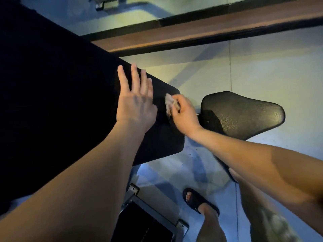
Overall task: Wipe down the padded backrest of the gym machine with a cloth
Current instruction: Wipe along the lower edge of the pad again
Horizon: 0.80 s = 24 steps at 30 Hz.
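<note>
A long black padded backrest [66, 105] fills the left half of the head view, sloping down to a rounded lower end near the middle. My left hand [134, 102] lies flat on it, fingers spread and empty. Just to its right, my right hand [183, 116] is closed around a small crumpled pale cloth [169, 102], pressing it against the pad near the lower right corner. Part of the cloth is hidden under my fingers.
A black textured seat pad [244, 114] sits right of the backrest's lower end. Below are the machine's metal frame [134, 194] and my foot in a black sandal [197, 199] on a pale floor. A dark wood-trimmed ledge [209, 28] runs across the top.
</note>
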{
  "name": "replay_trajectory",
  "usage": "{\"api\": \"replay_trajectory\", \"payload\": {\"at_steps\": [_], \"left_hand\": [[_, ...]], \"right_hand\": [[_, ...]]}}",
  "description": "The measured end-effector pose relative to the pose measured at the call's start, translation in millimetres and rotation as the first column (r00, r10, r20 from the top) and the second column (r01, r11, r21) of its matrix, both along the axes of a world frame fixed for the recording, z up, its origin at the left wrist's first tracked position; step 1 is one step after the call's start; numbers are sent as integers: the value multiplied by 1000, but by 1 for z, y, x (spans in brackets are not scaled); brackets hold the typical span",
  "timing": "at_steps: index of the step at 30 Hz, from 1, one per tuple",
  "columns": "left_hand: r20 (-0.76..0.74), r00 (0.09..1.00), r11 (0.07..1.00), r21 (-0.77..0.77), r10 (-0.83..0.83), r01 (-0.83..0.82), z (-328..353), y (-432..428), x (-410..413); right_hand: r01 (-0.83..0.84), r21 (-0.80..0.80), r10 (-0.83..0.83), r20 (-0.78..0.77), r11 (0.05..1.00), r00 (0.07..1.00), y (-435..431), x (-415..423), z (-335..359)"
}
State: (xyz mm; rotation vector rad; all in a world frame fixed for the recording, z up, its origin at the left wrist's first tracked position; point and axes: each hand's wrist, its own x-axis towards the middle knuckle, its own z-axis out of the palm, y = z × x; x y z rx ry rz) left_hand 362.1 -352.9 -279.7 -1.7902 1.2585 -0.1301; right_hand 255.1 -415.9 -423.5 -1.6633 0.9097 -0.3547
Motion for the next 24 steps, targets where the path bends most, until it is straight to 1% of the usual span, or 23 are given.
{"api": "replay_trajectory", "payload": {"at_steps": [2, 4, 6, 7, 8, 9, 11, 12, 13, 15, 16, 18, 20, 22, 24], "left_hand": [[-5, 1000, 1000, -16, 12, -12, -1, -1, -2], [-10, 1000, 999, -30, 29, -29, -2, -2, 0], [-31, 999, 999, -25, 40, -41, -3, -4, 2], [-41, 998, 999, -18, 45, -46, -3, -5, 2], [-47, 998, 999, -7, 50, -51, -2, -5, 2], [-47, 997, 999, 5, 53, -52, -2, -6, 1], [-34, 998, 999, 21, 50, -49, -1, -7, 1], [-27, 998, 998, 29, 49, -48, -1, -7, 1], [-26, 998, 998, 39, 56, -55, 0, -8, 1], [-54, 995, 996, 50, 83, -80, 5, -11, 0], [-74, 993, 994, 54, 95, -91, 8, -12, -1], [-111, 988, 992, 85, 105, -96, 18, -15, -2], [-142, 981, 987, 110, 133, -118, 35, -21, -1], [-116, 981, 987, 55, 158, -153, 61, -27, 11], [-47, 980, 981, -19, 193, -194, 88, -31, 30]], "right_hand": [[63, -31, -61, 82, 997, 995, -17, 20, 6], [34, -81, -22, 151, 996, 988, -26, 42, 11], [10, -134, 12, 165, 991, 986, -27, 52, 8], [24, -146, 0, 166, 989, 986, -27, 54, 2], [49, -119, -32, 145, 992, 989, -28, 52, -6], [89, -53, -84, 98, 995, 992, -31, 50, -18], [180, 78, -177, -49, 981, 983, -42, 49, -40], [206, 121, -190, -127, 971, 973, -49, 49, -52], [200, 152, -168, -201, 968, 965, -57, 50, -60], [119, 177, -58, -316, 977, 947, -74, 52, -66], [82, 197, -14, -326, 977, 945, -82, 54, -62], [8, 248, 55, -246, 969, 968, -95, 59, -41], [-92, 278, 123, -97, 956, 988, -102, 68, -11], [-250, 289, 262, 0, 924, 965, -103, 81, 15], [-366, 302, 380, 12, 880, 925, -101, 98, 34]]}}
